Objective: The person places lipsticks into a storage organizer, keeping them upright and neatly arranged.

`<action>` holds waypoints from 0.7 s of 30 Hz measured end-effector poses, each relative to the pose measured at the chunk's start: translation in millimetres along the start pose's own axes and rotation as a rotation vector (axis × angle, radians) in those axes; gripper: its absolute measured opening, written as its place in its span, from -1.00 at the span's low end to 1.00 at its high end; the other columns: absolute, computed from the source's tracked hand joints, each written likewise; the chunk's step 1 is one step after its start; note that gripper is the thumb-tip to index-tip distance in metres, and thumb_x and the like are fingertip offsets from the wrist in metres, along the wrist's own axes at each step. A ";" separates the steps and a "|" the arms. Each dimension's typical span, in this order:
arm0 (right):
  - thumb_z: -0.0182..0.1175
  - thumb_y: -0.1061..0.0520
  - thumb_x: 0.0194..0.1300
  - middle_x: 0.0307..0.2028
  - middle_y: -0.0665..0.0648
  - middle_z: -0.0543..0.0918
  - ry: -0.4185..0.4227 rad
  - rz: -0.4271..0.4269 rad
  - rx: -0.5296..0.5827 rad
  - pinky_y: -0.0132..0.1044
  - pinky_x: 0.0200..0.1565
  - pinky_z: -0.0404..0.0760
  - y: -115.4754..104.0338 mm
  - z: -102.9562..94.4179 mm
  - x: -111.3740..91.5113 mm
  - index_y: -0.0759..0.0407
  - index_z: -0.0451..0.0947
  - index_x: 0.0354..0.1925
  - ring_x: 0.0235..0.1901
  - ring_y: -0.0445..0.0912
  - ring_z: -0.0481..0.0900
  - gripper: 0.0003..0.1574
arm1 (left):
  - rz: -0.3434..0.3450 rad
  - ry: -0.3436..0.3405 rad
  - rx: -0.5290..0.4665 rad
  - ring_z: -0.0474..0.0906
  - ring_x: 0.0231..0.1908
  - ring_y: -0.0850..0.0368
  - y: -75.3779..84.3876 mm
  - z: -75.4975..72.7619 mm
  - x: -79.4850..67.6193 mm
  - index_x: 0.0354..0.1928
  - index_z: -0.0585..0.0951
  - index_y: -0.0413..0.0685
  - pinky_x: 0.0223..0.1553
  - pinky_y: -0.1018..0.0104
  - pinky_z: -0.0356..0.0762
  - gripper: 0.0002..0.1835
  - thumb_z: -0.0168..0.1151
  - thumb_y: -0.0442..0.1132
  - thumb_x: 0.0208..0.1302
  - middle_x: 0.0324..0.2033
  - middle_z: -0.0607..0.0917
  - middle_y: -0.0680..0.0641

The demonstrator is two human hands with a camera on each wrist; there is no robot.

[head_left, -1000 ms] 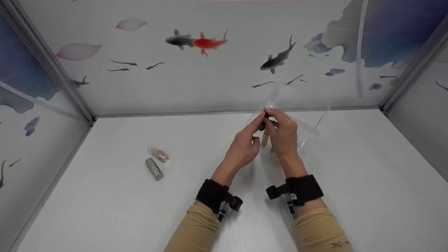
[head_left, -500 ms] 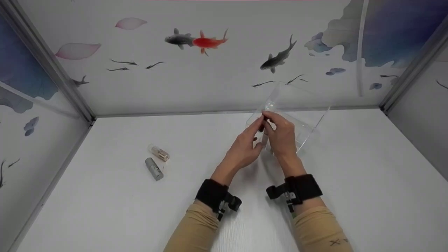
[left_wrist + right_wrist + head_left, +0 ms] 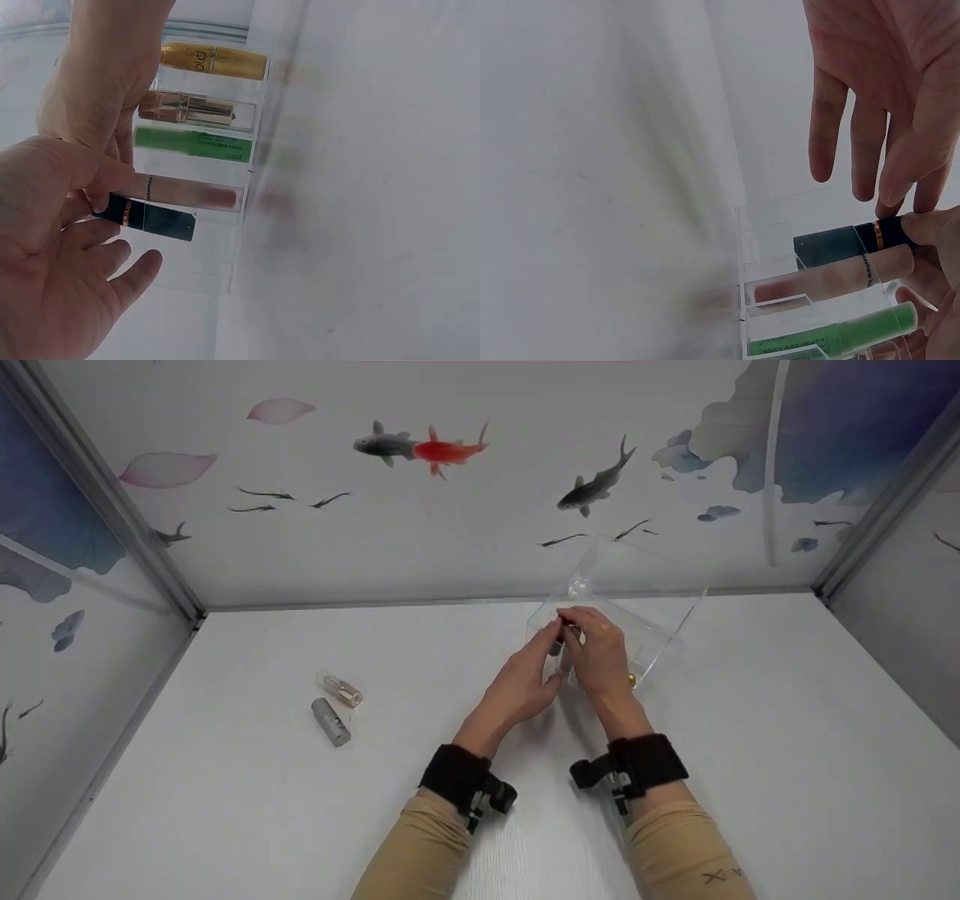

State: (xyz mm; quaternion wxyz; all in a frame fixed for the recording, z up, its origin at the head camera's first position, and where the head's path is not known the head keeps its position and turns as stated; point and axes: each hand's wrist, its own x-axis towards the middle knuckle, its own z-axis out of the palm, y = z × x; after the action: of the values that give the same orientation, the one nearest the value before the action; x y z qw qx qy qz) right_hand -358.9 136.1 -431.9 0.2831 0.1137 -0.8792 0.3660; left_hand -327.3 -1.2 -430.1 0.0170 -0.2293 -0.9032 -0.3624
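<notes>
A black lipstick tube with a gold band (image 3: 157, 218) is pinched at its upper end by my right hand (image 3: 602, 654). It stands nearly upright, its lower end behind the clear wall of an acrylic organizer (image 3: 679, 622) and above the base. My left hand (image 3: 517, 684) reaches in from the left, its straight index fingertip at the top of the tube, its other fingers spread. Beside the black tube, the organizer holds a pinkish lip gloss tube (image 3: 195, 193), a green tube (image 3: 199, 142), a brown-and-clear tube (image 3: 187, 108) and a gold tube (image 3: 232, 61).
On the white table (image 3: 225, 810) at left lie a clear tube with a pinkish-gold base (image 3: 341, 689) and a grey tube (image 3: 331, 722). Behind the organizer rises a white panel (image 3: 480, 532) with printed fish. Metal frame posts (image 3: 892, 487) stand at the corners.
Both hands have come slightly down and toward the person with the black lipstick tube, which sits lower at the organizer. A gold tube top now shows beside the right wrist.
</notes>
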 end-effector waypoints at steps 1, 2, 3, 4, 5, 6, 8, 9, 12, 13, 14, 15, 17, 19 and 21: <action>0.24 0.34 0.33 -0.04 0.22 0.75 -0.005 0.003 -0.005 -0.14 0.01 0.70 -0.1 0.4 -0.2 0.26 0.68 0.03 -0.07 0.03 0.72 -0.70 | -0.002 -0.002 0.007 0.36 0.41 0.08 0.0 0.3 0.0 0.60 -0.03 -0.01 0.44 0.22 0.35 -0.18 0.11 -0.31 0.41 0.55 0.19 -0.03; 0.24 0.35 0.33 -0.03 0.22 0.75 -0.008 0.003 -0.012 -0.14 0.02 0.70 -0.3 0.7 -0.3 0.26 0.68 0.03 -0.06 0.04 0.72 -0.69 | -0.006 -0.005 0.011 0.37 0.40 0.08 -0.1 0.6 -0.1 0.60 -0.03 -0.01 0.43 0.22 0.35 -0.18 0.11 -0.31 0.40 0.54 0.22 -0.03; 0.24 0.35 0.33 -0.03 0.22 0.75 -0.010 0.003 -0.017 -0.13 0.03 0.70 -0.5 1.0 -0.6 0.26 0.68 0.03 -0.05 0.04 0.72 -0.70 | -0.010 -0.006 0.013 0.39 0.39 0.08 0.0 0.9 0.0 0.60 -0.02 -0.01 0.42 0.22 0.37 -0.18 0.12 -0.31 0.40 0.52 0.25 -0.03; 0.25 0.35 0.32 -0.03 0.23 0.75 -0.013 -0.001 -0.022 -0.12 0.03 0.70 -0.6 1.3 -0.9 0.27 0.67 0.02 -0.04 0.05 0.72 -0.70 | -0.014 -0.007 0.019 0.40 0.38 0.08 0.3 0.9 -0.1 0.59 -0.02 -0.02 0.41 0.23 0.38 -0.18 0.12 -0.32 0.40 0.51 0.27 -0.04; 0.25 0.36 0.32 -0.04 0.23 0.75 -0.016 -0.006 -0.026 -0.12 0.03 0.70 -0.6 1.5 -1.3 0.27 0.67 0.02 -0.04 0.06 0.72 -0.70 | -0.021 -0.009 0.025 0.40 0.38 0.09 0.5 1.0 -0.1 0.59 -0.02 -0.02 0.41 0.23 0.37 -0.18 0.12 -0.31 0.40 0.50 0.28 -0.04; 0.25 0.36 0.32 -0.04 0.23 0.75 -0.020 -0.013 -0.034 -0.12 0.02 0.70 -0.5 1.7 -1.6 0.28 0.67 0.02 -0.05 0.06 0.72 -0.70 | -0.030 -0.012 0.028 0.36 0.41 0.08 0.7 1.1 -0.2 0.59 -0.01 -0.02 0.44 0.23 0.34 -0.19 0.12 -0.31 0.40 0.51 0.28 -0.04; 0.26 0.36 0.31 -0.05 0.25 0.75 -0.025 -0.034 -0.045 -0.10 0.01 0.70 -0.1 2.0 -2.3 0.30 0.67 0.00 -0.08 0.07 0.73 -0.71 | -0.049 -0.020 0.032 0.26 0.48 0.08 1.0 1.2 -0.5 0.59 -0.01 -0.02 0.48 0.23 0.26 -0.19 0.11 -0.31 0.40 0.52 0.25 -0.03; 0.26 0.36 0.31 -0.06 0.25 0.75 -0.028 -0.043 -0.049 -0.10 0.00 0.70 0.1 2.1 -2.7 0.31 0.67 0.00 -0.09 0.08 0.73 -0.72 | -0.058 -0.025 0.035 0.20 0.51 0.08 1.2 1.3 -0.6 0.59 0.00 -0.02 0.51 0.23 0.21 -0.20 0.10 -0.30 0.40 0.54 0.22 -0.03; 0.24 0.35 0.32 -0.06 0.27 0.75 -0.047 -0.057 -0.077 -0.08 0.00 0.70 0.7 2.6 -3.1 0.32 0.67 0.00 -0.10 0.10 0.73 -0.72 | -0.084 -0.035 0.046 0.01 0.58 0.09 1.3 2.1 -1.3 0.59 0.01 -0.02 0.56 0.23 0.08 -0.21 0.09 -0.29 0.40 0.57 0.14 -0.01; 0.24 0.35 0.32 -0.05 0.27 0.75 -0.055 -0.055 -0.092 -0.07 0.02 0.70 0.7 2.8 -3.2 0.32 0.66 0.00 -0.08 0.11 0.73 -0.72 | -0.088 -0.036 0.053 0.00 0.58 0.08 1.2 2.5 -1.6 0.59 0.01 -0.02 0.56 0.23 0.08 -0.22 0.08 -0.29 0.41 0.57 0.13 -0.01; 0.24 0.34 0.33 -0.05 0.28 0.75 -0.065 -0.051 -0.103 -0.06 0.04 0.69 0.7 2.7 -3.3 0.32 0.66 0.01 -0.06 0.12 0.72 -0.72 | -0.092 -0.038 0.061 0.00 0.58 0.08 1.1 3.0 -1.6 0.59 0.02 -0.03 0.56 0.23 0.08 -0.23 0.08 -0.29 0.41 0.57 0.14 -0.01; 0.24 0.34 0.33 -0.04 0.29 0.74 -0.075 -0.049 -0.114 -0.05 0.06 0.68 0.8 2.8 -3.3 0.32 0.65 0.01 -0.04 0.13 0.72 -0.71 | -0.095 -0.038 0.069 0.01 0.58 0.08 1.1 3.4 -1.7 0.59 0.03 -0.04 0.56 0.22 0.08 -0.23 0.07 -0.29 0.41 0.57 0.14 -0.01; 0.24 0.35 0.32 -0.03 0.30 0.74 -0.094 -0.045 -0.133 -0.02 0.09 0.67 0.9 2.8 -3.5 0.33 0.64 0.02 -0.01 0.15 0.71 -0.71 | -0.103 -0.040 0.081 0.01 0.58 0.07 0.9 4.3 -1.6 0.58 0.04 -0.04 0.56 0.22 0.08 -0.24 0.06 -0.30 0.42 0.56 0.15 -0.01; 0.24 0.35 0.32 -0.03 0.31 0.73 -0.105 -0.049 -0.143 -0.01 0.10 0.66 0.9 2.7 -3.4 0.34 0.64 0.01 -0.01 0.16 0.70 -0.71 | -0.111 -0.048 0.090 0.00 0.58 0.08 0.8 5.0 -0.9 0.58 0.03 -0.04 0.56 0.22 0.07 -0.25 0.06 -0.30 0.43 0.57 0.15 -0.01; 0.24 0.36 0.32 -0.04 0.32 0.73 -0.110 -0.057 -0.150 0.00 0.09 0.66 1.3 2.8 -3.2 0.35 0.64 0.00 -0.01 0.17 0.71 -0.72 | -0.116 -0.054 0.090 -0.01 0.58 0.08 0.7 5.6 -0.3 0.58 0.04 -0.04 0.57 0.22 0.05 -0.25 0.06 -0.31 0.43 0.57 0.15 -0.01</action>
State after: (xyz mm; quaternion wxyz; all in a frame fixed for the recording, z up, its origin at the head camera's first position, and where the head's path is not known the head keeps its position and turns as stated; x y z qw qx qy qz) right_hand -357.9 135.1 -436.2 0.2524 0.1373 -0.9147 0.2843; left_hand -326.0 2.8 -433.9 -0.0183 -0.1854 -0.9304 -0.3157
